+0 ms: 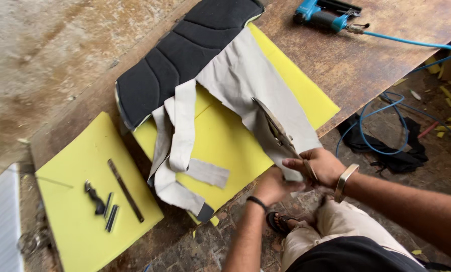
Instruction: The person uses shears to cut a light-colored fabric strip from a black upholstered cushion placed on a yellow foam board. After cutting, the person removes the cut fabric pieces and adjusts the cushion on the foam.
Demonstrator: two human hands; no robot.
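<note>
Head view, lower right of centre: the right hand (320, 168) is closed around the handles of large metal scissors (277, 130), whose blades angle up and left into a sheet of grey fabric (245, 75). A metal bangle (346, 181) sits on that wrist. Just left and below, the left hand (273, 185) pinches the fabric's lower edge, fingers closed on it; a black band (258, 202) circles its wrist. The fabric lies over a yellow foam sheet (225, 146) at the middle of the frame, with loose grey strips (182, 131) trailing to the left. Above, toward upper centre, a black padded panel (185, 50) rests on the wooden workbench (366, 65). At lower left a second yellow foam piece (69, 201) carries small dark metal parts (104, 199). At the top right lies a blue air stapler (322, 15) with its blue hose (386, 121).
</note>
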